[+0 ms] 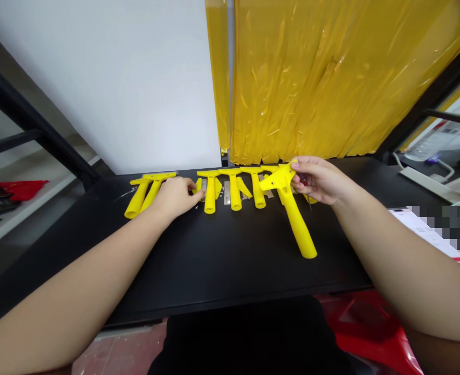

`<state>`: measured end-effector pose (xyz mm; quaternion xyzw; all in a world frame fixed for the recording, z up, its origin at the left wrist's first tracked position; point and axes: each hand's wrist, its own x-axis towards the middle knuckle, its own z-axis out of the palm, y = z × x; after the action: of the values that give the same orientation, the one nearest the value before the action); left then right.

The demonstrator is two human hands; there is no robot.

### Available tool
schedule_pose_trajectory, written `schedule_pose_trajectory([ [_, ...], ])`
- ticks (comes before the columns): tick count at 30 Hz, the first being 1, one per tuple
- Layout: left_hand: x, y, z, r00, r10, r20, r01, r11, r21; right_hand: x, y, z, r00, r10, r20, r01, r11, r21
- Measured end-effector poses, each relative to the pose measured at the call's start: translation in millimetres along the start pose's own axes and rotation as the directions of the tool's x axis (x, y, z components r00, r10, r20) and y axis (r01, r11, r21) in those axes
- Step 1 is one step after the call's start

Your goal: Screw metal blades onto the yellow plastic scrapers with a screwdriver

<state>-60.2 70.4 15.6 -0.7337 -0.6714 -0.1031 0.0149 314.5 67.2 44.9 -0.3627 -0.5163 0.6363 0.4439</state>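
Note:
In the head view my right hand (pixel 319 179) grips the head of a yellow plastic T-shaped scraper handle (pixel 297 219), lifted off the table with its round grip slanting toward me. Something small and dark red shows under the fingers, and a thin shaft points down below them; its kind is unclear. My left hand (pixel 178 195) is low at the tabletop, thumb and fingers curled beside a yellow triangular piece (pixel 218 188); what they pinch, if anything, is hidden. Several more yellow handles (pixel 235 194) lie in a row, with metal plates (pixel 227 192) and tiny screws between them.
The black table (pixel 222 260) runs between black frame posts (pixel 58 135). A white panel (pixel 144 83) and yellow plastic sheeting (pixel 304 78) stand behind it. Papers (pixel 417 221) lie at the right edge. A red stool (pixel 370 328) is below the table, and shelves stand at the left.

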Motion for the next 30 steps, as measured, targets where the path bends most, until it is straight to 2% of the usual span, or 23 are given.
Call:
schedule_pose_trajectory([
  [12,3,0,-8,0.996,-0.089,0.01,0.089,0.996,0.011,2,1,-1,1.0,-0.003,0.022,0.004,1.0,-0.004],
  [19,3,-18,-13,0.989,-0.149,0.024,0.151,0.985,-0.084,1,1,-1,1.0,-0.01,0.012,0.01,1.0,0.01],
  [22,2,-32,-24,0.98,-0.197,0.026,0.198,0.951,-0.237,0,1,0,1.0,-0.004,0.006,0.004,1.0,0.008],
  [24,-2,-42,-35,0.973,-0.211,0.091,0.23,0.902,-0.366,0,1,0,1.0,-0.004,-0.001,0.004,1.0,0.006],
  [26,-9,-52,-49,0.96,-0.146,0.238,0.249,0.835,-0.491,0,0,1,1.0,-0.006,-0.004,0.006,1.0,0.002],
  [28,-16,-59,-60,0.903,-0.014,0.429,0.272,0.792,-0.547,0,1,1,1.0,-0.006,-0.004,0.006,1.0,0.001],
  [30,-22,-63,-67,0.808,0.106,0.58,0.28,0.797,-0.536,1,1,0,1.0,-0.004,-0.003,0.004,1.0,0.003],
])
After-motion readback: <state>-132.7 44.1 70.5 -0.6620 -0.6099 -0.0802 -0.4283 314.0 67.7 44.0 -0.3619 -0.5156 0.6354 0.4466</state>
